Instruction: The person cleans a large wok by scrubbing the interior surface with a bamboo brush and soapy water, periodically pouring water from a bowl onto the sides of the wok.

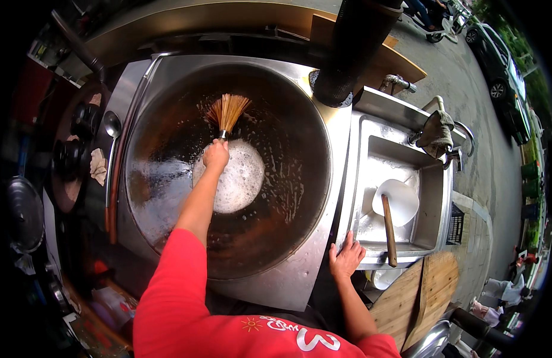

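Observation:
My left hand [216, 155] is closed around the handle of a bamboo brush [227, 113], whose splayed bristles press on the far inner wall of a very large dark wok [288, 197]. A pool of foamy white water [237, 179] lies at the wok's bottom, just right of that hand. My right hand [346, 258] rests flat, fingers spread, on the steel counter rim [300, 286] between the wok and the sink. Both arms come from a red shirt at the lower edge.
A steel sink [434, 197] to the right holds a white scoop with a wooden handle [390, 230]; a cloth [438, 128] hangs over its tap. A black flue pipe [347, 53] rises behind the wok. A wooden lid [419, 298] leans at lower right. A metal ladle [112, 128] lies to the left.

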Action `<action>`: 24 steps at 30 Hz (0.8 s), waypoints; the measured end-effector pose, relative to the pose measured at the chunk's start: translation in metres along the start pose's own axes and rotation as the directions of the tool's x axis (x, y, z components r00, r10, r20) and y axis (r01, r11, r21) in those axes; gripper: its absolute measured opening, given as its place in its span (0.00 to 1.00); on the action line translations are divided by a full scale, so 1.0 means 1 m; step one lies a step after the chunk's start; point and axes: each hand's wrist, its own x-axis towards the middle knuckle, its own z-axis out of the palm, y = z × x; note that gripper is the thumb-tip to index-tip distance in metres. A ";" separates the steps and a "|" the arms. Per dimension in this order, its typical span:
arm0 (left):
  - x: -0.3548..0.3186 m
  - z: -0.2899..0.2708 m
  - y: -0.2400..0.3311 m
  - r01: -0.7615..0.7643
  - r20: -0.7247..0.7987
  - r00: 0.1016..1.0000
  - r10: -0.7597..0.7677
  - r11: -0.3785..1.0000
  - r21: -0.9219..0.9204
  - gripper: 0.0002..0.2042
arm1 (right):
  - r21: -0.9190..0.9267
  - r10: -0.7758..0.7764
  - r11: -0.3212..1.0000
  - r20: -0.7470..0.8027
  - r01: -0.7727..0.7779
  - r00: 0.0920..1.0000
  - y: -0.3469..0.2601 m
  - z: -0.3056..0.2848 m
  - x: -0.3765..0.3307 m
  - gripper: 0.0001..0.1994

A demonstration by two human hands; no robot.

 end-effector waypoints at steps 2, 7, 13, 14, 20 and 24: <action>-0.020 0.022 0.008 -0.030 0.099 0.995 0.027 0.999 0.027 0.23 | 0.015 0.001 1.000 0.006 -0.001 1.000 -0.002 -0.001 0.000 0.39; -0.089 0.041 -0.008 -0.086 0.309 0.950 0.053 0.992 0.094 0.23 | 0.009 0.031 0.999 0.004 -0.031 1.000 0.001 -0.005 0.000 0.38; -0.131 -0.040 -0.031 -0.059 0.427 0.899 0.104 0.991 -0.117 0.23 | 0.037 0.041 0.999 -0.067 -0.038 0.997 0.006 -0.013 0.002 0.36; -0.145 -0.048 -0.038 -0.108 0.368 0.918 0.152 0.985 -0.137 0.22 | 0.039 0.031 0.999 -0.079 -0.028 0.996 0.006 -0.012 0.002 0.36; -0.219 -0.036 -0.014 -0.372 0.252 0.867 0.430 0.894 -0.249 0.17 | 0.053 0.062 0.997 -0.066 -0.058 0.996 0.013 -0.013 -0.002 0.37; -0.222 0.006 0.002 -0.532 0.233 0.805 0.546 0.838 -0.122 0.16 | 0.055 0.046 0.998 -0.078 -0.042 0.996 0.015 -0.014 -0.001 0.36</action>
